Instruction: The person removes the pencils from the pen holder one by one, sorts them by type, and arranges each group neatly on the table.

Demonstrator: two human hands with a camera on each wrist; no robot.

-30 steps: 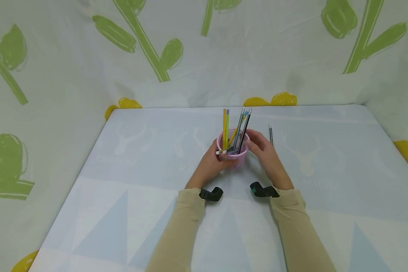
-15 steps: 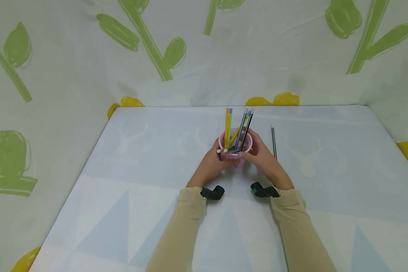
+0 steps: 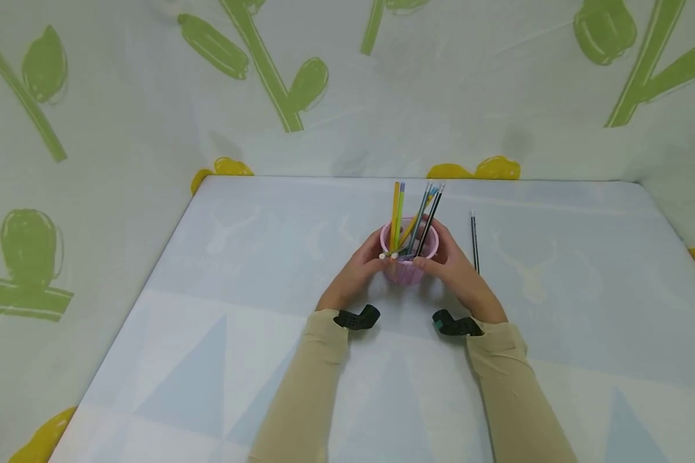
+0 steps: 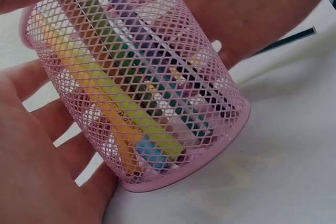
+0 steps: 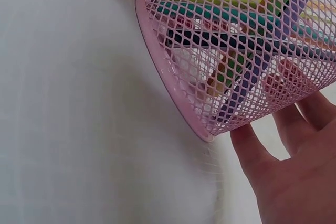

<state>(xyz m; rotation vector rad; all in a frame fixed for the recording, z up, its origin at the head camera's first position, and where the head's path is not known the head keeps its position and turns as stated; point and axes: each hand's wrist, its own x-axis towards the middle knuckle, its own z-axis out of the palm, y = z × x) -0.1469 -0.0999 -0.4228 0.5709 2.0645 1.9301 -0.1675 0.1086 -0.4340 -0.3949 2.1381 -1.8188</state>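
Between my two hands stands a pink mesh pencil cup [image 3: 404, 275] holding several pencils [image 3: 398, 212] in yellow, green, blue and black. My left hand [image 3: 352, 278] grips its left side, the thumb near the rim and the fingers around the mesh. On the other side my right hand [image 3: 462, 278] holds the cup, its thumb at the front rim and its fingers behind. Both wrist views show the mesh wall [image 4: 136, 87] and the cup's solid base ring [image 5: 173, 85] close up. Whether the base touches the table cannot be told.
A dark pencil [image 3: 475, 241] lies on the table just right of my right hand. The pale patterned table [image 3: 255, 360] runs back to a wall cloth [image 3: 440, 109] with green plant prints. Dark devices [image 3: 359, 317] are strapped at both wrists.
My right hand has come around the cup, its thumb now at the front rim. The left thumb has drawn back from the cup's front toward its left side. The head view has shifted slightly.
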